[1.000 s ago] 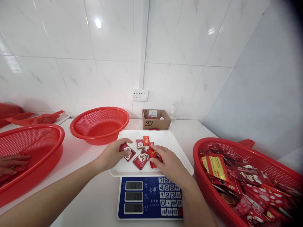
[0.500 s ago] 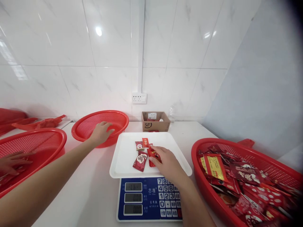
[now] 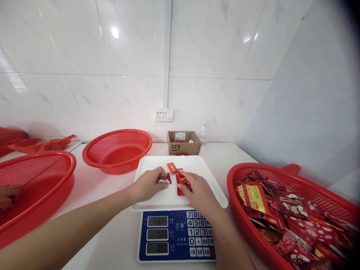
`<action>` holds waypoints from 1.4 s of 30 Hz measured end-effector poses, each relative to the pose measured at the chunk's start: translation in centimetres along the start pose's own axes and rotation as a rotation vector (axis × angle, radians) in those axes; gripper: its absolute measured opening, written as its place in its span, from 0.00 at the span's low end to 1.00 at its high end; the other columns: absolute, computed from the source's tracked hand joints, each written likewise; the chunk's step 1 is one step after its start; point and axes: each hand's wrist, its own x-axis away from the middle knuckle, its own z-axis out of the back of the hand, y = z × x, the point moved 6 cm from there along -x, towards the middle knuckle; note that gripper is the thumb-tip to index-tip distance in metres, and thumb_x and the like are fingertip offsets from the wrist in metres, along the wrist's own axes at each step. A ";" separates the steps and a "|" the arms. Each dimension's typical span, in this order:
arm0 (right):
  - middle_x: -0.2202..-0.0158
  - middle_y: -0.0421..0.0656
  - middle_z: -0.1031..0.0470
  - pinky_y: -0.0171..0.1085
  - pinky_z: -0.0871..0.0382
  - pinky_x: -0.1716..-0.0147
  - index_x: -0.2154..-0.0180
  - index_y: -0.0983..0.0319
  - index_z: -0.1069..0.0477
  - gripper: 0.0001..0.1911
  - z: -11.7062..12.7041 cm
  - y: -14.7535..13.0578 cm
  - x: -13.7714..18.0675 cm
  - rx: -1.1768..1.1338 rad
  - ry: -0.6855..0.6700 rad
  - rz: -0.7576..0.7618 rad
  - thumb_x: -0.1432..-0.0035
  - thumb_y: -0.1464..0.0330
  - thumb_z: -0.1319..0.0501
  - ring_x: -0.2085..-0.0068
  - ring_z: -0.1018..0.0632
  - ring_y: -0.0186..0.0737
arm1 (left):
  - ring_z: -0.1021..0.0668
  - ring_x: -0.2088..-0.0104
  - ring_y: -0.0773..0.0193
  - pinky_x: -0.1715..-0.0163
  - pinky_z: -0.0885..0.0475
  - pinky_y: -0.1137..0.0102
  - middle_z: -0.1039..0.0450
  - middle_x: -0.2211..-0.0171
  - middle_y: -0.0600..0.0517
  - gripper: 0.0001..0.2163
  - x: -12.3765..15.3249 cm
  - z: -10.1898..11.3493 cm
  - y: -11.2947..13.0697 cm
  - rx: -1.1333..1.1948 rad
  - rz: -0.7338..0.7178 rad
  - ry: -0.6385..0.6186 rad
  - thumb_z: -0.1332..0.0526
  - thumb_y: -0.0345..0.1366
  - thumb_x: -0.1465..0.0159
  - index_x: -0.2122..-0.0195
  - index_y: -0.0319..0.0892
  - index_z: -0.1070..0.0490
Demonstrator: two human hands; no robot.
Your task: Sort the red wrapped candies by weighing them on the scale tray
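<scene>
Over the white tray (image 3: 201,167) of a blue weighing scale (image 3: 180,243), both of my hands are at small snack packets. My left hand (image 3: 147,183) is closed on a dark red snack packet (image 3: 164,179) with pale lettering; whether more packets are under its fingers I cannot tell. Thumb and fingers of my right hand (image 3: 198,189) grip a bright red snack packet (image 3: 182,182), partly hidden by them. Between the hands, towards the back, lies a flat orange-red packet (image 3: 171,167).
A red basket (image 3: 233,183) full of snack packets stands at the right. Behind on the left is a red colander basket (image 3: 118,165). Another red basket (image 3: 66,168) sits at far left, with another person's hand (image 3: 9,197) in it. A cardboard box (image 3: 185,149) stands by the wall.
My left hand has come down from above the back colander to the tray and closed on the dark red packet. My right hand has stayed about where it was.
</scene>
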 end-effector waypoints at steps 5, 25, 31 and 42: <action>0.45 0.47 0.32 0.49 0.46 0.43 0.44 0.60 0.37 0.24 0.0 0.0 0.0 0.006 -0.003 0.001 0.41 0.64 0.47 0.44 0.33 0.47 | 0.24 0.63 0.59 0.69 0.32 0.70 0.25 0.63 0.51 0.13 -1.8 8.0 -3.8 -0.088 0.174 0.351 0.42 0.42 0.42 0.58 0.45 0.35; 0.45 0.47 0.32 0.47 0.45 0.44 0.45 0.61 0.36 0.23 0.1 0.0 0.1 -0.028 0.005 0.009 0.42 0.63 0.47 0.45 0.32 0.47 | 0.28 0.53 0.59 0.55 0.31 0.65 0.32 0.54 0.46 0.20 -4.8 -0.8 0.3 -0.421 -0.299 0.029 0.53 0.23 0.41 0.49 0.41 0.37; 0.45 0.48 0.31 0.46 0.44 0.44 0.45 0.62 0.36 0.24 0.2 0.0 0.0 -0.032 0.002 0.006 0.42 0.63 0.48 0.45 0.32 0.46 | 0.30 0.48 0.53 0.55 0.32 0.63 0.35 0.48 0.44 0.21 -6.2 -2.8 1.6 -0.547 -0.326 -0.198 0.49 0.25 0.41 0.46 0.43 0.38; 0.46 0.48 0.31 0.48 0.44 0.45 0.45 0.62 0.36 0.24 0.3 -0.1 0.2 -0.023 0.006 0.011 0.42 0.63 0.47 0.46 0.32 0.48 | 0.24 0.66 0.55 0.71 0.32 0.67 0.27 0.64 0.46 0.09 -6.3 6.3 -2.6 -0.586 0.080 0.091 0.51 0.32 0.39 0.66 0.43 0.32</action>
